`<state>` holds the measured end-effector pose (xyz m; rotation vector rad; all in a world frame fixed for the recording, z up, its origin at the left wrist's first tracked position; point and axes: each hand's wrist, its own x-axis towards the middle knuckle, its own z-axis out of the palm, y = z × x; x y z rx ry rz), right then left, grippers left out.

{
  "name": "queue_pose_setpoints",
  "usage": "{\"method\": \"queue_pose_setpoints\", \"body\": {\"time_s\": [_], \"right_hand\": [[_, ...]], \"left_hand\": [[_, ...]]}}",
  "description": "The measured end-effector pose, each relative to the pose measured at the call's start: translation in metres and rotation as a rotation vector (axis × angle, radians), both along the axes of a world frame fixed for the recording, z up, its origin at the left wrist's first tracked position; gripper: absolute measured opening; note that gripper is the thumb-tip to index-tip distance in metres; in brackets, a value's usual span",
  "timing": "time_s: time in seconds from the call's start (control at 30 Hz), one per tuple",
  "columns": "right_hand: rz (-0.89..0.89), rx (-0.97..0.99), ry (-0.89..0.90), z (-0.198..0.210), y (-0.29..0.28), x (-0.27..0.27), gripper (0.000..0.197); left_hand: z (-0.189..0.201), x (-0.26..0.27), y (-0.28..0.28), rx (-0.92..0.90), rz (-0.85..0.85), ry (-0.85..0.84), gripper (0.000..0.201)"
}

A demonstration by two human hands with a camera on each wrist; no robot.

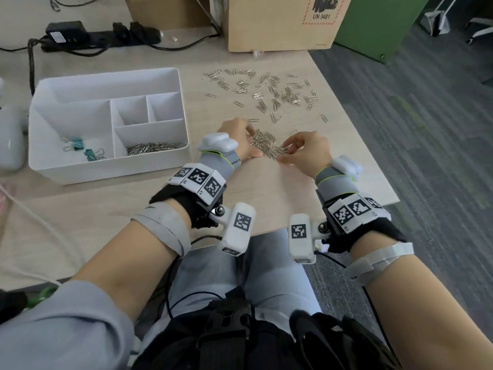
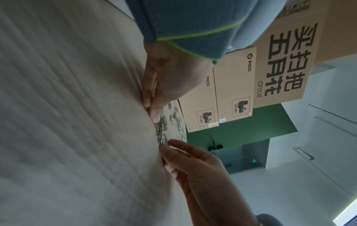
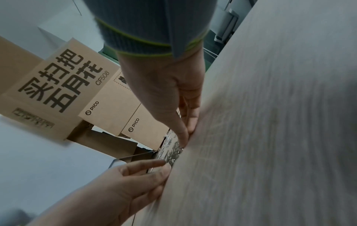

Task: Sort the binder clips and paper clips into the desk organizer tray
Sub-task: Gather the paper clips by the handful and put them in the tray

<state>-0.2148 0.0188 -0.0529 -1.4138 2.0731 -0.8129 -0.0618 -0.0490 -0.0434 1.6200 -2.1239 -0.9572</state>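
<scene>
A white desk organizer tray (image 1: 106, 73) stands on the left of the desk. Its left compartment holds teal binder clips (image 1: 77, 146), and its front right one holds silver paper clips (image 1: 154, 148). A gathered pile of paper clips (image 1: 268, 145) (image 2: 161, 131) (image 3: 173, 154) lies between my hands. My left hand (image 1: 248, 145) (image 2: 154, 110) presses straight fingers against the pile's left side. On the pile's right side my right hand (image 1: 290, 148) (image 3: 185, 134) rests its fingertips on the clips. Many more loose paper clips (image 1: 272, 92) are scattered farther back.
A cardboard box (image 1: 280, 22) stands at the back behind the scattered clips. A black power strip (image 1: 106, 36) with cables lies at the back left. The desk's right edge (image 1: 360, 129) runs close to the clips. A white object (image 1: 10, 145) sits left of the tray.
</scene>
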Motion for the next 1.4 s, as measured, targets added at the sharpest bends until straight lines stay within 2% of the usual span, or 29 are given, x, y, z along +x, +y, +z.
{"method": "queue_pose_setpoints", "body": {"time_s": [0.1,0.2,0.27,0.37,0.47,0.57,0.7,0.83,0.97,1.07,1.17,1.27,1.4], "right_hand": [[0.016,-0.024,-0.063,0.002,-0.010,-0.003,0.021],[-0.156,-0.128,-0.048,0.008,-0.022,-0.014,0.017],[-0.252,-0.163,0.062,0.010,-0.031,-0.024,0.023],[-0.254,-0.093,0.188,0.004,-0.046,-0.040,0.037],[-0.185,0.015,0.242,-0.008,-0.066,-0.050,0.046],[-0.140,0.139,0.199,-0.013,-0.088,-0.054,0.056],[0.002,0.172,0.186,-0.014,-0.104,-0.049,0.054],[0.268,0.252,0.190,-0.008,-0.110,-0.041,0.059],[0.400,0.246,0.083,0.011,-0.114,-0.035,0.048],[0.309,0.123,-0.039,0.016,-0.127,-0.041,0.040],[0.125,0.008,-0.030,0.015,-0.146,-0.054,0.042],[0.056,0.088,0.025,0.010,-0.160,-0.063,0.054],[0.115,0.160,0.076,0.004,-0.171,-0.063,0.061]], "left_hand": [[0.003,-0.006,-0.013,0.043,-0.042,0.000,0.038],[0.011,-0.009,-0.031,-0.061,0.006,0.004,0.027],[0.011,-0.012,-0.045,-0.120,0.030,-0.048,0.034],[0.000,-0.021,-0.066,-0.110,0.027,-0.230,0.048],[-0.004,-0.026,-0.086,-0.045,0.079,-0.328,0.058],[0.005,-0.038,-0.107,-0.017,0.138,-0.354,0.061],[0.000,-0.043,-0.127,0.040,0.162,-0.339,0.064],[-0.020,-0.043,-0.135,0.038,0.102,-0.395,0.061],[-0.012,-0.062,-0.135,0.066,-0.075,-0.398,0.052],[0.005,-0.072,-0.144,0.103,-0.178,-0.358,0.042],[0.015,-0.064,-0.170,0.042,-0.111,-0.396,0.044],[0.011,-0.052,-0.188,-0.021,0.019,-0.503,0.064],[-0.001,-0.043,-0.192,0.066,0.118,-0.546,0.052]]}}
